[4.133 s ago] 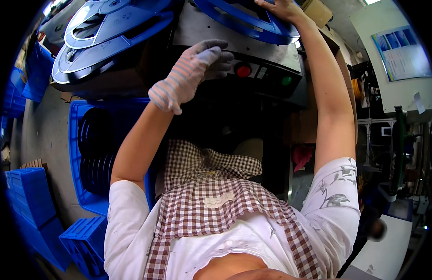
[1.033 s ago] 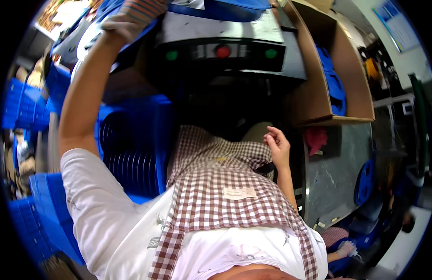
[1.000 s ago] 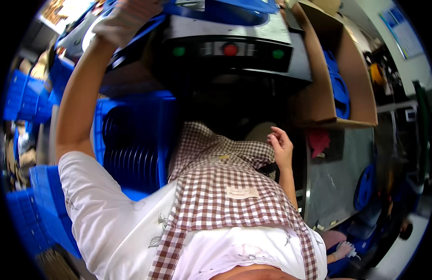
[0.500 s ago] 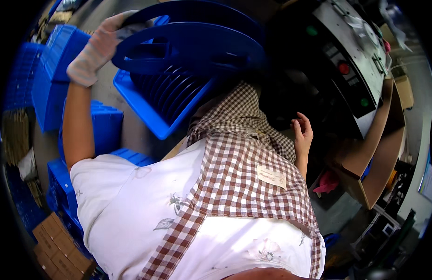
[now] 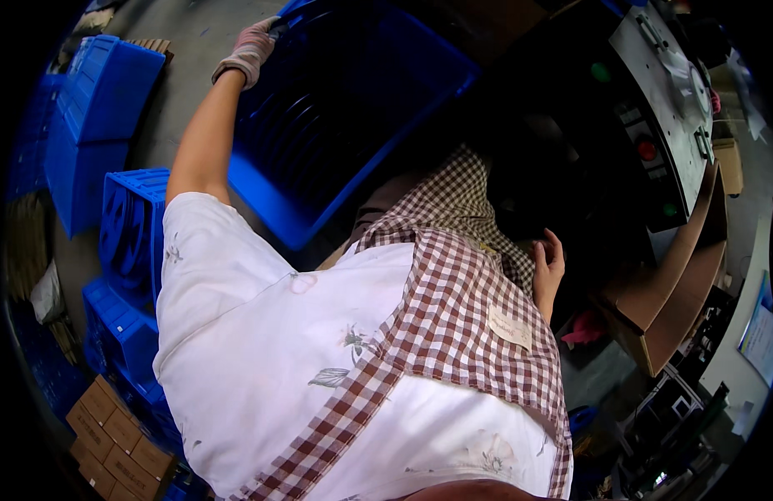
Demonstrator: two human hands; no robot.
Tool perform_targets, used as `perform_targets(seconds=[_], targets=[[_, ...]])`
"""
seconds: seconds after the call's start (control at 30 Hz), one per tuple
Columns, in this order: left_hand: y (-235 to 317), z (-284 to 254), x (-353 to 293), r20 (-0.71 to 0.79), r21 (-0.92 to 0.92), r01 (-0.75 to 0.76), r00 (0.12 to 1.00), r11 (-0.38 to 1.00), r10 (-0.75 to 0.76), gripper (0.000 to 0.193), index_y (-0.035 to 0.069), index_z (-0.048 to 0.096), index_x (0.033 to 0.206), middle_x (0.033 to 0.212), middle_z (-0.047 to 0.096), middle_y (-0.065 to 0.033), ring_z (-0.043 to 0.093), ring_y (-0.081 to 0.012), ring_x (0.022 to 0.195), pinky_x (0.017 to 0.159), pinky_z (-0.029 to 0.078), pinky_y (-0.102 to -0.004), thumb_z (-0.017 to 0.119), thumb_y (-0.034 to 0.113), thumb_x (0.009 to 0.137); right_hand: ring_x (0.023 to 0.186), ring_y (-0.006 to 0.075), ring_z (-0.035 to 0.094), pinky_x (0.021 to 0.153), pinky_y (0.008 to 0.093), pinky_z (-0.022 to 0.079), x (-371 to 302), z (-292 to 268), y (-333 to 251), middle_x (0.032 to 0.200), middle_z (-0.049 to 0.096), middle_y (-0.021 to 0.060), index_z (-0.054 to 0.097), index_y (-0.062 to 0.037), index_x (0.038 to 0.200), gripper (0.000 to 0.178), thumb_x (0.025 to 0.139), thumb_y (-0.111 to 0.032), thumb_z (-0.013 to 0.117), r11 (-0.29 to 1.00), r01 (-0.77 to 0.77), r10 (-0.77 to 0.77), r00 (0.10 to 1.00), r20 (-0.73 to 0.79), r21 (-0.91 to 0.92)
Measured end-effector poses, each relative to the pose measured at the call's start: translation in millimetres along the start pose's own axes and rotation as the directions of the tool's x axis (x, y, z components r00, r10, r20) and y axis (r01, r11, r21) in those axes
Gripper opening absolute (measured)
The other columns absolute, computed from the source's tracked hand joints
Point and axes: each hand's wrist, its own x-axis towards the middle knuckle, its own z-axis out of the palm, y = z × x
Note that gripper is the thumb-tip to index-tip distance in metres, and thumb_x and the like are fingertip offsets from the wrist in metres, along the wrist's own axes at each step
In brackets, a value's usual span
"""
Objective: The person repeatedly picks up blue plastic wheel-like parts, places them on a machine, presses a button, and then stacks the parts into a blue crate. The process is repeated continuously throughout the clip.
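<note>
My left hand (image 5: 249, 54), in a pale striped glove, reaches far out at the upper left. Its fingers bend over the rim of a large blue bin (image 5: 274, 204), near its far left corner; the fingertips are partly hidden. Inside the bin a row of dark blue reels (image 5: 295, 125) stands on edge, in deep shadow. My right hand (image 5: 549, 265) is bare and hangs beside the checked apron (image 5: 462, 309), its fingers loosely curled and apart, with nothing in them.
A dark machine with coloured buttons (image 5: 646, 150) stands at the right, an open cardboard box (image 5: 654, 313) beside it. Blue crates (image 5: 94, 125) are stacked at the left; one crate (image 5: 134, 225) holds reels. Brown cartons (image 5: 119, 438) lie at the lower left.
The blue reel that my left hand held up over the bin is no longer raised there. That hand has moved right and away, to the bin's rim. My right hand has hardly moved.
</note>
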Motion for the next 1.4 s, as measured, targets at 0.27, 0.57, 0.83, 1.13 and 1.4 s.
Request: perform_targets(seconds=[0.27,0.57,0.83,1.13,1.4], targets=[[-1.1,50.8,-26.0,0.07,0.013,0.133,0.989,0.991,-0.134,0.034,0.014,0.059,0.125,0.122,0.061,-0.0173,0.057,-0.0367,0.114,0.097,0.047,-0.0407,0.056,0.016,0.091,0.08,0.0091,0.061,0.072,0.0242,0.05,-2.6,-8.1,-3.2,0.086,0.065,0.0032,0.058,-0.0037,0.125,0.035,0.09,-0.007,0.063,0.995,0.039,-0.037,0.999,0.027,-0.096],[177.5,-89.2,1.9,-0.668,0.039,-0.608,0.575,0.793,0.473,0.038,0.013,0.057,0.123,0.113,0.063,-0.0182,0.06,-0.0391,0.103,0.092,0.049,-0.0457,0.064,0.013,0.085,0.076,0.0101,0.062,0.069,0.0252,0.051,-0.9,-5.6,-13.7,0.085,0.067,0.0041,0.062,-0.0063,0.121,0.033,0.089,-0.008,0.065,0.992,0.04,-0.045,0.998,-0.038,-0.123],[374.9,-161.5,57.9,0.037,0.493,-0.598,0.741,0.632,0.671,0.049,0.021,0.045,0.139,0.127,0.056,-0.0163,0.061,-0.0288,0.11,0.095,0.051,-0.0358,0.056,0.032,0.093,0.077,0.0104,0.063,0.07,0.0247,0.051,1.4,4.8,-66.4,0.085,0.066,0.0039,0.062,-0.004,0.119,0.03,0.089,-0.004,0.063,0.989,0.133,-0.137,0.988,-0.067,-0.062],[365.1,-175.7,55.6,0.038,0.213,-0.788,0.598,0.578,0.801,0.047,0.011,0.051,0.13,0.094,0.067,-0.0169,0.067,-0.0315,0.092,0.08,0.054,-0.0379,0.063,0.035,0.091,0.077,0.0127,0.064,0.069,0.0266,0.051,-14.3,-0.7,-65.4,0.085,0.067,0.0054,0.063,-0.0042,0.117,0.029,0.088,-0.006,0.063,0.989,0.149,-0.151,0.974,-0.171,-0.022],[320.2,-157.8,40.8,0.099,-0.069,-0.829,0.547,0.554,0.831,0.069,0.012,0.047,0.136,0.095,0.065,-0.0171,0.064,-0.0322,0.088,0.076,0.053,-0.0414,0.077,0.037,0.078,0.078,0.0097,0.059,0.073,0.0231,0.049,39.0,-13.5,-136.0,0.087,0.064,0.0046,0.061,0.0019,0.115,0.026,0.09,-0.002,0.059,0.942,0.322,-0.323,0.946,-0.012,0.088]])
